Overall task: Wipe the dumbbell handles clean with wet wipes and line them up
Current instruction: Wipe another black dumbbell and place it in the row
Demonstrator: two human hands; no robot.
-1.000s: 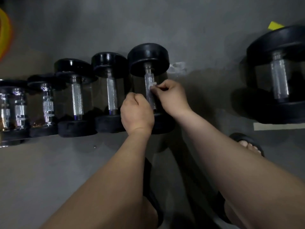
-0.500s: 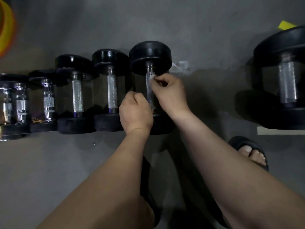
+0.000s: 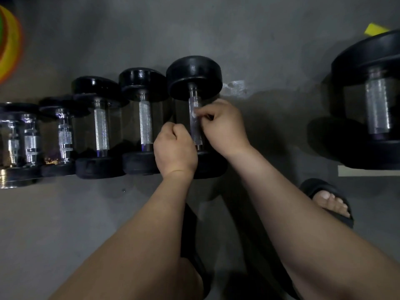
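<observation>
Several black dumbbells with chrome handles lie side by side on the grey floor. The rightmost one in the row (image 3: 194, 77) is the biggest of them. My right hand (image 3: 224, 128) pinches a small pale wet wipe (image 3: 193, 114) against the upper half of its knurled handle (image 3: 196, 133). My left hand (image 3: 175, 148) is a closed fist just left of that handle, resting by the near weight head, with nothing visible in it. The neighbouring dumbbells (image 3: 144, 118) (image 3: 100, 124) stand untouched to the left.
A much larger dumbbell (image 3: 377, 109) lies apart at the right, above a pale tape strip (image 3: 368, 171). A crumpled wipe (image 3: 234, 87) lies on the floor beside the held dumbbell. A foot in a black sandal (image 3: 329, 200) is at lower right. A yellow ring (image 3: 9, 46) sits at top left.
My right hand slid the wipe up toward the far end of the handle, then back down a little. The left fist stayed beside the handle.
</observation>
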